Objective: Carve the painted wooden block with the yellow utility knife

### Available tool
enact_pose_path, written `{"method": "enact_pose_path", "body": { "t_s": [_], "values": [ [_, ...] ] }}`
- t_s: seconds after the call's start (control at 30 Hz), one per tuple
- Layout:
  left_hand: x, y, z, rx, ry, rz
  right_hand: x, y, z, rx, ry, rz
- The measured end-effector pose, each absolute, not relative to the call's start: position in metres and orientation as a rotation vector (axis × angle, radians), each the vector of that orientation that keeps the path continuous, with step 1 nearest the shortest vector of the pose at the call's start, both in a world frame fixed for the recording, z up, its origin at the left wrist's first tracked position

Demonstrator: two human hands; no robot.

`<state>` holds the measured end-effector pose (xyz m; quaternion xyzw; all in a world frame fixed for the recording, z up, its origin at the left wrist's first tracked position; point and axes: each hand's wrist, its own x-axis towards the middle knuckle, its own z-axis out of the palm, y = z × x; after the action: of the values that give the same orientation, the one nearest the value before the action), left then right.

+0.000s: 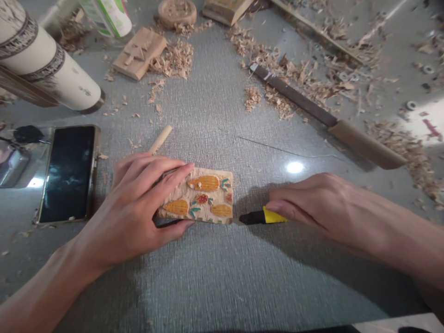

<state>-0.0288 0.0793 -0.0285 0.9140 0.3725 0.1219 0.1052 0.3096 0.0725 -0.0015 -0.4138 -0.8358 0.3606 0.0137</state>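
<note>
A small carved wooden block (208, 194) lies on the grey table, painted with orange carrot-like shapes, red dots and green leaves. My left hand (138, 203) grips its left part, fingers over the top and thumb along the near edge. In my right hand (308, 201) is a craft knife (256, 217) with a black and yellow handle. Its thin blade points left and meets the block's near right corner; whether it cuts into the wood I cannot tell. A short wooden stick (161, 140) lies just beyond my left hand, one end hidden behind the fingers.
At left lie a phone (69, 173) and a patterned cream cylinder (52, 55). A carved block (140, 53), a round carved piece (176, 13) and a green-white container (107, 16) stand at the back. A wooden-handled file (294, 97) lies among wood shavings (312, 74) at right.
</note>
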Motion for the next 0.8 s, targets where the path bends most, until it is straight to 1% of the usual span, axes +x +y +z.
{"method": "enact_pose_path", "body": {
  "t_s": [0.2, 0.37, 0.6, 0.8],
  "values": [
    [-0.030, 0.079, -0.028, 2.695, 1.102, 0.321, 0.306, 0.071, -0.004, -1.322, -2.627, 1.016],
    [-0.030, 0.079, -0.030, 2.631, 1.108, 0.327, 0.304, 0.064, -0.009, -1.459, -2.698, 0.828],
    [-0.029, 0.077, -0.027, 2.629, 1.100, 0.306, 0.296, 0.056, -0.011, -1.661, -2.710, 0.721],
    [-0.031, 0.080, -0.027, 2.634, 1.069, 0.321, 0.291, 0.059, -0.005, -1.559, -2.801, 0.590]
  ]
}}
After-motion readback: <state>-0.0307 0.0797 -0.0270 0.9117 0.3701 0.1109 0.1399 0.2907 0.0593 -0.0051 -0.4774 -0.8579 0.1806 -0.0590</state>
